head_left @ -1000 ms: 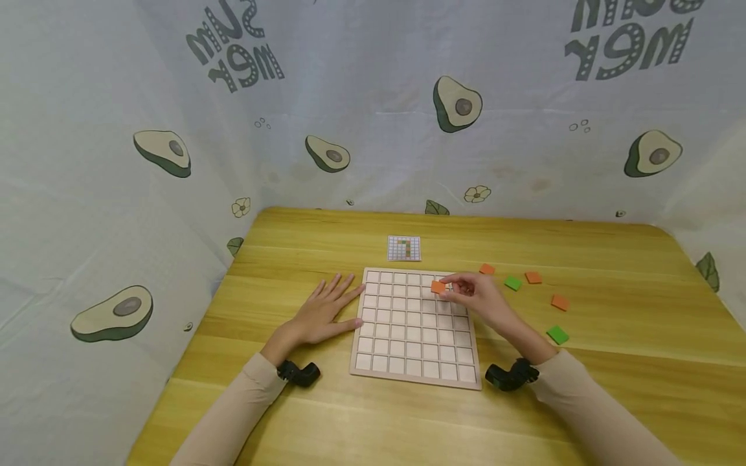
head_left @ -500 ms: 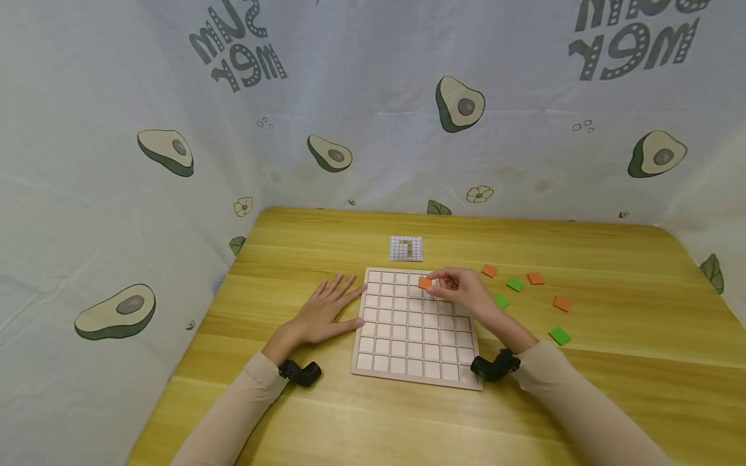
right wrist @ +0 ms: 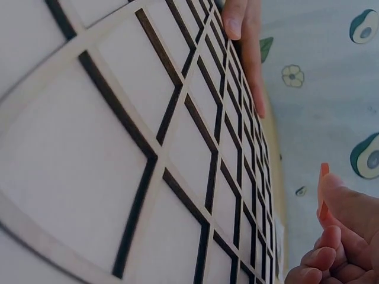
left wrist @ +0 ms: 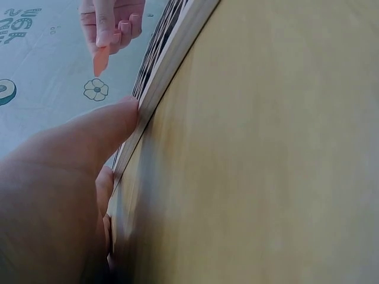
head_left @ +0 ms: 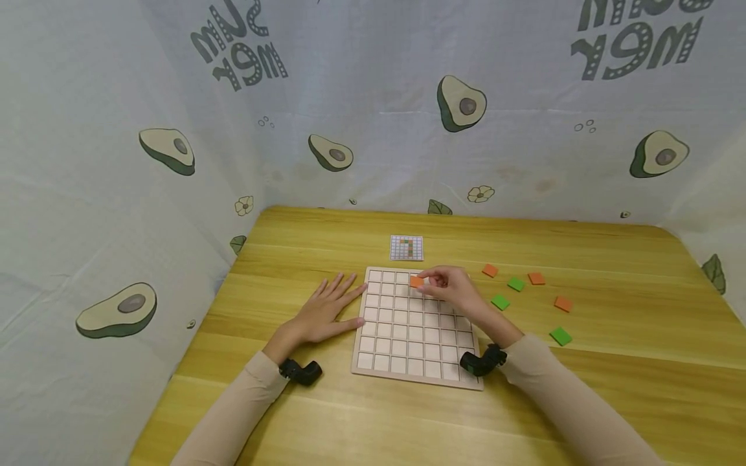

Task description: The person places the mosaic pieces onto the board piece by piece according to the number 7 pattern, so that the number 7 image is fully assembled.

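Observation:
An orange square tile [head_left: 416, 281] is pinched between thumb and index finger of my right hand [head_left: 449, 288], over the upper rows of a wooden grid board [head_left: 399, 330]. The right wrist view shows that tile [right wrist: 323, 189] edge-on, held above the board's surface. My left hand [head_left: 323, 315] lies flat on the table with fingers spread, its thumb and index fingertips at the board's left edge. In the left wrist view the left thumb [left wrist: 112, 127] meets the board's side [left wrist: 177, 50]. The board's visible cells hold no tiles.
Right of the board lie loose orange tiles [head_left: 536, 278] and green tiles [head_left: 500, 302]. A small printed grid card [head_left: 406, 248] with a coloured pattern sits behind the board. An avocado-print curtain [head_left: 384, 129] hangs beyond the table [head_left: 280, 259].
My right hand has moved left across the board's upper part with the orange tile, uncovering a green tile on the table. My left hand has stayed in place.

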`<state>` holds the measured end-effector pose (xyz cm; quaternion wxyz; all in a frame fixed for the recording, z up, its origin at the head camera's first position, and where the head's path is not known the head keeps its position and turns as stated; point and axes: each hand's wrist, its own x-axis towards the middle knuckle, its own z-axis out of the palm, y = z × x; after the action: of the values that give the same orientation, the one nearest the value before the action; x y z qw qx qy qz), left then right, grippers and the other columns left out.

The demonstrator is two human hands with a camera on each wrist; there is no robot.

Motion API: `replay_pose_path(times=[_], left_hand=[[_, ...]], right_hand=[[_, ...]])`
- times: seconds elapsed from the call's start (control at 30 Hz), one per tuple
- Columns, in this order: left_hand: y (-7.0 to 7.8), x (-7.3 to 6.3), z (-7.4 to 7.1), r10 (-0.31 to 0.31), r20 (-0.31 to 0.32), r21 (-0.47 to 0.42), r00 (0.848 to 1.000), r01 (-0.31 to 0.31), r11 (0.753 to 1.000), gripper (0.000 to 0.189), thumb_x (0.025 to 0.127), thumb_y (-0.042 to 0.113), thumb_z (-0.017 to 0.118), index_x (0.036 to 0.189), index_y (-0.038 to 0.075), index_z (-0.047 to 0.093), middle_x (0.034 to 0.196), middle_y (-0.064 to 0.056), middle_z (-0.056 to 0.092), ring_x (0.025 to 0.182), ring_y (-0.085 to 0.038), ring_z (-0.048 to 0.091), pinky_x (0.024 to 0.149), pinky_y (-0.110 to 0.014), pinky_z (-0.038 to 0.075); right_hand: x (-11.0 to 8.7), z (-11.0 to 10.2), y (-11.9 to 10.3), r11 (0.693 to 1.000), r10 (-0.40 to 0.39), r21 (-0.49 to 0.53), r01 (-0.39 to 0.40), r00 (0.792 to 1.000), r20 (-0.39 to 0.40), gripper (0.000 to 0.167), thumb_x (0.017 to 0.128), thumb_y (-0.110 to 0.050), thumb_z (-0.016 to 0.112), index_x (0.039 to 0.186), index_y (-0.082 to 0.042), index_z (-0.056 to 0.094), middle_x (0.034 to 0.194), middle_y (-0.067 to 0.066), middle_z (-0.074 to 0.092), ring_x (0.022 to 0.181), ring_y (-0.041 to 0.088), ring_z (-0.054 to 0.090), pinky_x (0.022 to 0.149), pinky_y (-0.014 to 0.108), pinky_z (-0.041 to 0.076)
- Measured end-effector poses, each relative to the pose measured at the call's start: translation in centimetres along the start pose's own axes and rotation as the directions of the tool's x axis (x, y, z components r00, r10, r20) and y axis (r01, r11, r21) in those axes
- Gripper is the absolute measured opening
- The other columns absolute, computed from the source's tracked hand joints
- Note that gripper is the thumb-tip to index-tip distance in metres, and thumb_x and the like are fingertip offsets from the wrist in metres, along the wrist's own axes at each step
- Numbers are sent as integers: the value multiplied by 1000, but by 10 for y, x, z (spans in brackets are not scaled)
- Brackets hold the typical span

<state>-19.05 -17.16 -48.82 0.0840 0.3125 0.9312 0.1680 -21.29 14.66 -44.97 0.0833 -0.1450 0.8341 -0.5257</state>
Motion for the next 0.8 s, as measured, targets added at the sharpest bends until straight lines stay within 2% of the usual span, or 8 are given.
replay_pose_path(times=[0.33, 0.6, 0.8], left_hand=[[0, 0, -2, -10, 13, -4, 1000, 10, 1000, 74, 101, 61, 41, 162, 27, 13, 167, -6, 3, 152, -29, -4, 120, -50, -5], [1, 0, -2, -5, 2, 0, 1000, 5, 1000, 75, 101, 61, 40, 162, 27, 14, 167, -7, 4, 152, -30, -4, 120, -50, -4], [0, 0, -1, 6, -12, -4, 1000, -6, 1000, 75, 101, 60, 43, 162, 25, 16, 167, -8, 5, 152, -31, -3, 119, -53, -4]], right_hand=[[9, 11, 2, 1000, -2, 15, 2, 1000, 17, 28, 91, -9, 75, 113, 8, 70, 69, 3, 48, 62, 13, 39, 53, 21, 32], [15, 18, 3, 1000, 26, 9, -26, 1000, 17, 27, 91, -8, 74, 112, 7, 70, 68, 3, 48, 61, 14, 39, 52, 21, 31], [17, 23, 5, 999, 30, -36, -30, 1000, 9, 25, 91, -9, 74, 110, 7, 71, 67, 2, 46, 61, 14, 37, 54, 23, 30]])
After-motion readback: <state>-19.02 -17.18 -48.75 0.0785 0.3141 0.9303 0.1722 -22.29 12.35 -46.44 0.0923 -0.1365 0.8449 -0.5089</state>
